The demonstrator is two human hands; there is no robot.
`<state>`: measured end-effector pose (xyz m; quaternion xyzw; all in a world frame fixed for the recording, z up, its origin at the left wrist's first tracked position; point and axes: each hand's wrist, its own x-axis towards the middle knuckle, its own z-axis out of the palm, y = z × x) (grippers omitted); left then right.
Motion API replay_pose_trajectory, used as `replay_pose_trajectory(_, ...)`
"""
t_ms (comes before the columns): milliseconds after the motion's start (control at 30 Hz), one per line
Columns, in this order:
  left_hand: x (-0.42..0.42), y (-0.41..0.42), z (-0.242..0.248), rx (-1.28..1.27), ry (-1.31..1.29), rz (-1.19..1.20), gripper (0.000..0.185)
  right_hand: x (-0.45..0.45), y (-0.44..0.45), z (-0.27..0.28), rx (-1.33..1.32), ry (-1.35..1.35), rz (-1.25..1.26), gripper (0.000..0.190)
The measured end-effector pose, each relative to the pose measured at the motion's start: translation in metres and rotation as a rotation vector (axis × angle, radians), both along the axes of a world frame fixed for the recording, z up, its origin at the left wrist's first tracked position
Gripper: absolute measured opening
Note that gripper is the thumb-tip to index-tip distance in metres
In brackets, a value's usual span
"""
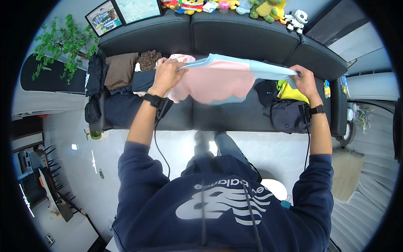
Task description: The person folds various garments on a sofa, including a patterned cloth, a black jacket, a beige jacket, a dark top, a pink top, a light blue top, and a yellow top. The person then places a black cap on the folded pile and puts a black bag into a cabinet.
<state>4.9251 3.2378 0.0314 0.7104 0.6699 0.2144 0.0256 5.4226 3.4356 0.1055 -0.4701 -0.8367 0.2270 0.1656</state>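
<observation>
A pink garment with light blue trim and a light blue sleeve (217,77) hangs stretched between my hands, above the seat of a dark grey sofa (226,116). My left hand (168,74) pinches its upper edge on the left. On the right, the light blue end is gripped in my right hand (303,80). The garment's lower edge hangs free and looks slightly blurred. Each wrist wears a black strap with a small device and a cable. Behind my left hand lie clothes, among them a leopard-print piece (150,60) and a dark folded piece (143,81).
A brown cushion-like bundle (121,70) and navy clothing (122,108) occupy the sofa's left end. A dark backpack (289,116), a black cap (265,92) and a yellow item (292,92) sit at right. Plush toys (264,9) line the backrest; a leafy plant (64,44) stands left.
</observation>
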Motion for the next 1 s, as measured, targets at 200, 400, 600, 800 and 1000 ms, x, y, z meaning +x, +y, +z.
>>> replay_pose_trajectory(200, 0.047, -0.039, -0.066, 0.117, 0.189, 0.027, 0.044, 0.028, -0.002, -0.096, 0.180, 0.070, 0.104, 0.036)
replay_pose_trajectory(400, 0.140, -0.102, -0.270, -0.247, 0.121, -0.047, 0.051, 0.076, -0.063, -0.311, 0.213, -0.208, 0.125, 0.028)
replay_pose_trajectory(600, 0.202, -0.161, -0.378, -0.634, -0.252, -0.097, 0.045, 0.109, -0.161, -0.490, -0.346, -0.298, -0.317, 0.034)
replay_pose_trajectory(800, 0.184, -0.111, -0.441, -0.588, -0.686, 0.642, 0.049, 0.083, -0.175, -0.576, -0.872, 0.475, -1.250, 0.073)
replay_pose_trajectory(1000, 0.181, -0.062, -0.515, -0.589, -1.548, 1.293, 0.043, 0.061, -0.119, -0.608, -1.005, 0.966, -1.458, 0.061)
